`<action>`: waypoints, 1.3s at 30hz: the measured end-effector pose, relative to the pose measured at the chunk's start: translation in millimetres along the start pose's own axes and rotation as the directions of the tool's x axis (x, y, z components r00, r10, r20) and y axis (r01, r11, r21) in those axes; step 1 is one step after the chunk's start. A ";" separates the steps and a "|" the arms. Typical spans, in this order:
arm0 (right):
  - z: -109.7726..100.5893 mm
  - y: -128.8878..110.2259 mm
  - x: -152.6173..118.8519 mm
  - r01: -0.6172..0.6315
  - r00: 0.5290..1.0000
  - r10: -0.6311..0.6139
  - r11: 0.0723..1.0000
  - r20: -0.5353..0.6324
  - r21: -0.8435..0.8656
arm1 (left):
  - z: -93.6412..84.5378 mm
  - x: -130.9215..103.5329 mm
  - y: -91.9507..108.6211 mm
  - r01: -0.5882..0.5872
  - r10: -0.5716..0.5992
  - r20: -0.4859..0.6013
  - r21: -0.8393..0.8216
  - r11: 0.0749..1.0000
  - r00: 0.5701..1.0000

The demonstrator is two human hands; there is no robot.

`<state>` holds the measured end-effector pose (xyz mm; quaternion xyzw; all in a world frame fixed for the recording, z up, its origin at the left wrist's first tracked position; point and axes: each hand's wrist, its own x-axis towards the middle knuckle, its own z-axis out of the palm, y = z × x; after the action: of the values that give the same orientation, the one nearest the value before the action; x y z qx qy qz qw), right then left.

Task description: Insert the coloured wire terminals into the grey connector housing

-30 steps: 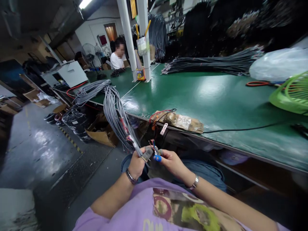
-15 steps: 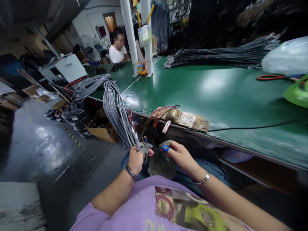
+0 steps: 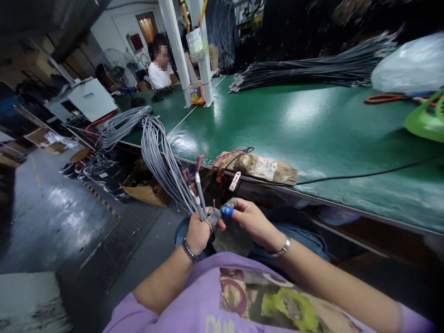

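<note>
My left hand [image 3: 201,230] is closed round grey cables [image 3: 200,192] whose stripped ends point upward, with white wrap and thin reddish and coloured wires at the tips. These belong to a long grey cable bundle [image 3: 158,155] that drapes over the table edge. A grey finger cover is on my left thumb, and a thin copper-coloured wire tip [image 3: 214,203] stands just above it. My right hand [image 3: 252,221], with a blue band and a grey cover on its fingers, pinches close beside the left thumb. What lies between its fingertips is too small to tell.
On the green table [image 3: 305,120] lie black cables [image 3: 301,71], a clear plastic bag [image 3: 409,64] and a taped board [image 3: 258,167] at the near edge. A white post [image 3: 176,51] rises from it. A cardboard box [image 3: 147,185] sits below; a person [image 3: 159,69] is farther back.
My right hand has moved left, up against my left thumb. More stripped cable ends now stand apart above the left hand. The whole view has shifted slightly.
</note>
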<state>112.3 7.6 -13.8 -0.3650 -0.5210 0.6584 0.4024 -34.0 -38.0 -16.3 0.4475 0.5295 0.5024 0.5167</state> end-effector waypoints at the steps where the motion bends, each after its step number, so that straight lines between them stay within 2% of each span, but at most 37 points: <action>1: -1.4 2.3 -0.6 -0.011 1.000 0.012 1.000 -0.022 0.022 | 2.0 0.7 1.3 0.006 -0.006 -0.018 -0.031 1.000 1.000; 7: -4.9 5.4 -3.7 -0.002 0.998 0.009 0.994 -0.062 0.110 | 10.0 4.6 7.8 0.053 -0.056 -0.051 -0.065 0.997 0.997; 9: -4.5 1.7 -4.1 0.001 0.998 0.006 0.994 -0.065 0.113 | 10.3 5.0 10.3 0.078 -0.077 0.017 -0.015 0.997 0.997; 12: -3.9 -3.6 -3.6 -0.022 1.000 0.020 0.993 0.011 0.119 | 10.0 5.2 13.0 0.126 -0.141 0.188 0.089 0.988 0.972; 14: -4.2 -4.7 -2.5 -0.037 0.999 0.034 0.994 0.033 0.107 | 9.8 5.6 13.6 0.141 -0.163 0.232 0.109 0.984 0.959; 16: -5.2 -3.1 -1.4 -0.043 0.999 0.045 0.995 -0.018 0.094 | 9.9 6.3 13.3 0.131 -0.142 0.188 0.072 0.989 0.972; 19: -6.7 2.8 -1.2 -0.066 0.993 0.076 0.992 -0.087 0.107 | 10.0 7.4 11.7 0.098 -0.095 0.046 -0.059 0.993 0.994; 23: -8.7 10.5 -4.2 -0.121 0.993 0.120 0.981 0.013 0.150 | 8.9 8.5 10.4 0.056 -0.070 -0.063 -0.199 0.978 0.996; 25: -9.8 11.3 -5.1 -0.129 0.992 0.125 0.980 0.032 0.153 | 8.2 8.7 11.2 0.061 -0.077 -0.067 -0.216 0.974 0.995; 29: -10.8 1.6 -2.6 -0.083 0.996 0.084 0.989 -0.003 0.121 | 8.7 7.1 14.1 0.104 -0.114 -0.049 -0.183 0.978 0.992; 34: -5.9 -17.1 3.9 -0.003 0.997 0.003 1.000 0.078 0.001 | 11.7 3.7 14.0 0.111 -0.110 0.015 -0.046 0.993 0.994; 37: -0.2 -15.7 4.9 -0.032 0.992 0.022 0.997 0.126 0.077 | 11.9 3.5 13.7 0.092 -0.092 0.057 0.001 0.996 0.994; 39: 1.9 -9.8 4.5 -0.049 0.995 0.031 0.981 0.094 0.190 | 11.3 3.8 14.1 0.087 -0.086 0.056 -0.014 0.996 0.995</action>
<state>110.3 12.2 -4.2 -0.3048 -0.4652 0.7294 0.3984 -23.6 -32.2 -2.2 0.4338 0.5296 0.4711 0.5562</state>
